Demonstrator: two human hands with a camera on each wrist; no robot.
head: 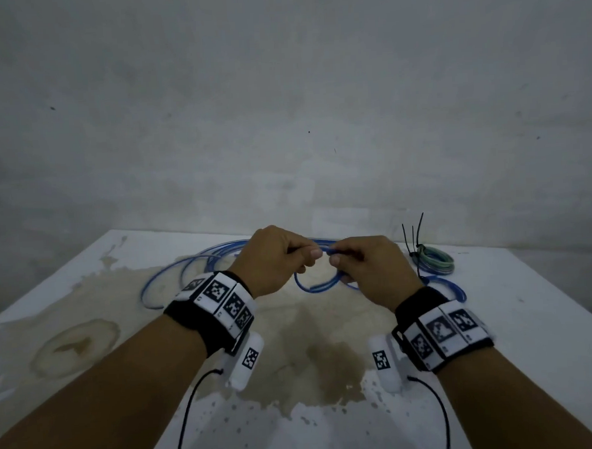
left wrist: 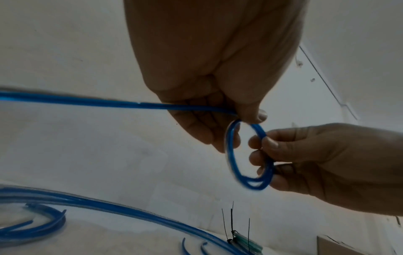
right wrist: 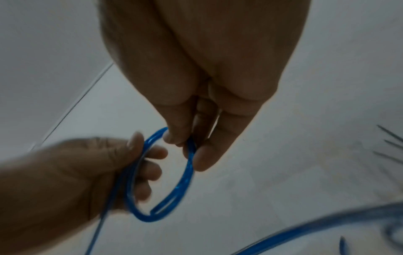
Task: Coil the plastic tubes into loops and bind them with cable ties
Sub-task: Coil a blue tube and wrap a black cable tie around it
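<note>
Head view: both hands raised over the stained white tabletop [head: 519, 315]. Left hand [head: 275, 256] and right hand [head: 369, 268] meet at centre, each pinching a small blue tube loop [head: 320, 285] that hangs between them, clear of the surface. More blue tube [head: 174, 275] lies in loose curves behind the left hand. A green coil [head: 437, 260], bound, sits far right with black cable ties [head: 415, 231] sticking up from it.

Left wrist view: left hand [left wrist: 218, 69] grips the tube between thumb and curled fingers [left wrist: 196, 127]; a straight run leaves to the left. Right hand [left wrist: 327, 163] pinches the loop [left wrist: 231, 155] on its other side. Green coil [left wrist: 246, 245] and ties [left wrist: 231, 219] at bottom edge.

Right wrist view, blurred: right hand [right wrist: 207, 69] clamps the loop [right wrist: 187, 172] between thumb and fingers [right wrist: 202, 158]. Left hand [right wrist: 76, 172] curls round the loop's opposite side; two turns show at the bottom.
</note>
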